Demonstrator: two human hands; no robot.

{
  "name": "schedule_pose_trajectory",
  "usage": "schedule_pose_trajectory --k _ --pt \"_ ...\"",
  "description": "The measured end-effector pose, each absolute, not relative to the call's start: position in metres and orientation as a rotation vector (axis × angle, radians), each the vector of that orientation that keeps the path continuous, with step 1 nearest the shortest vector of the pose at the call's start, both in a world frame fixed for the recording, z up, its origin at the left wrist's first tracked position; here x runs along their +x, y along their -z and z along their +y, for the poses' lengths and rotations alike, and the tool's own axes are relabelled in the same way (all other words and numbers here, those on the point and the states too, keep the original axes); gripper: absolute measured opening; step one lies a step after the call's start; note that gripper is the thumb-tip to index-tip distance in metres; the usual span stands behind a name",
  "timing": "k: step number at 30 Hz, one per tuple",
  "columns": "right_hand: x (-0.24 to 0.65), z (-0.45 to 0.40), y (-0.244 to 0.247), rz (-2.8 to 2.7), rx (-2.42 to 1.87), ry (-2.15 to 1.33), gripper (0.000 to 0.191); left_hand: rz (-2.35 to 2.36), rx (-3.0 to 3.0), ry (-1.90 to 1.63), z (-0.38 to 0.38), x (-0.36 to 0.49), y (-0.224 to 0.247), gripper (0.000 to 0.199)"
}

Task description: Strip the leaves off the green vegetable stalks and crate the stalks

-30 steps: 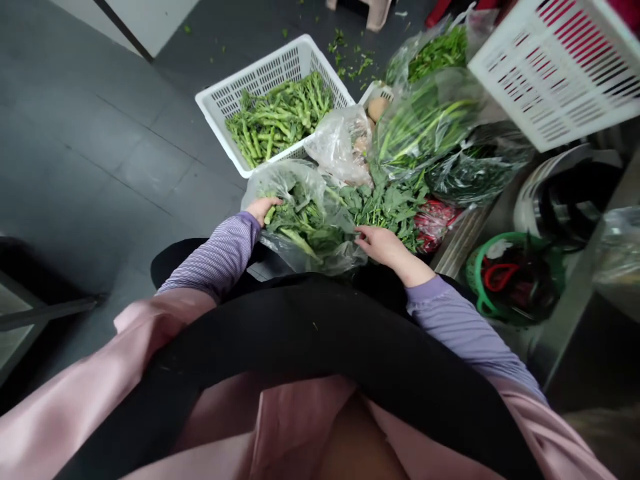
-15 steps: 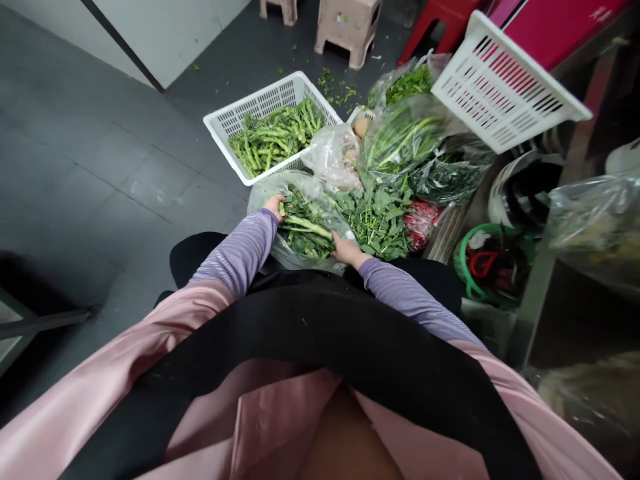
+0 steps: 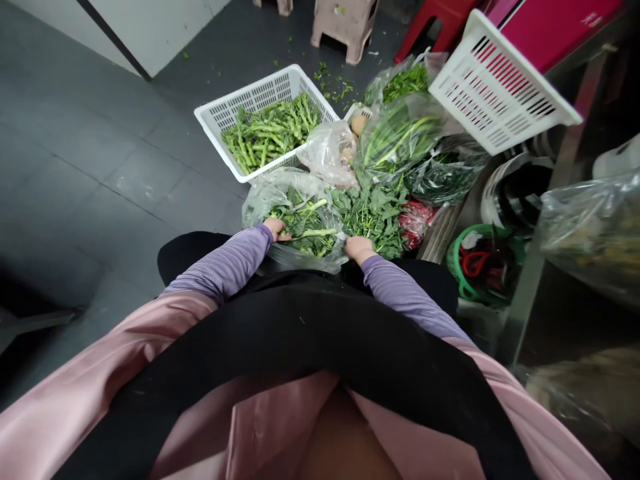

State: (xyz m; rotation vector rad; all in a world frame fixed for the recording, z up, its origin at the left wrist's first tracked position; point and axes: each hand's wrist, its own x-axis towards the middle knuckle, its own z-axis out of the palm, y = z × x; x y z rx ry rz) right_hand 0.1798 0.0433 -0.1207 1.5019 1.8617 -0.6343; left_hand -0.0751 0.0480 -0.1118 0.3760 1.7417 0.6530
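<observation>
One leafy-vegetable stalk (image 3: pixel 317 234) is stretching from the left hand (image 3: pixel 277 229) toward the right hand (image 3: pixel 361 248), as I am watching remotely, over an open clear plastic bag (image 3: pixel 256 195) at the near side. Its long axis is running left to right, almost level across the view. The left hand is sitting nearer: its fingers are clamping the left end, with the bare length pointing rightward, away from them. The right hand is hovering around the opposite end, fingers curling inward; whether they are gripping anything, I am not managing to tell. Loose leafy greens (image 3: pixel 374 213) are lying to the right; a white slatted basket (image 3: pixel 213 139) is standing on the far side, leftward.
</observation>
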Motion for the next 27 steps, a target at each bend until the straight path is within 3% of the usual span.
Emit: schedule_pose_trajectory --k 5,7,11,13,17,21,27 --pt "0.164 0.042 0.106 2.017 1.535 0.687 0.035 1.600 0.226 -0.628 0.032 -0.066 0.062 0.009" --pt "0.160 0.038 0.095 2.080 1.629 0.854 0.034 1.450 0.202 -0.653 0.017 -0.062 0.037 0.007" --pt "0.152 0.027 0.069 1.824 1.791 1.961 0.034 1.175 0.259 -0.603 -0.021 -0.048 0.000 0.006" --pt "0.148 0.022 0.056 1.531 1.736 2.525 0.037 1.092 0.374 -0.565 -0.034 -0.041 -0.007 0.016" --pt "0.140 0.020 0.030 1.119 1.734 3.125 0.039 1.034 0.622 -0.578 -0.038 -0.027 0.000 0.040" --pt "0.137 0.026 0.010 1.102 2.088 3.238 0.038 1.132 1.027 -0.604 -0.021 -0.016 0.016 0.042" --pt "0.133 0.042 -0.004 1.521 2.657 2.866 0.032 1.415 1.554 -0.750 0.000 -0.006 0.026 0.043"
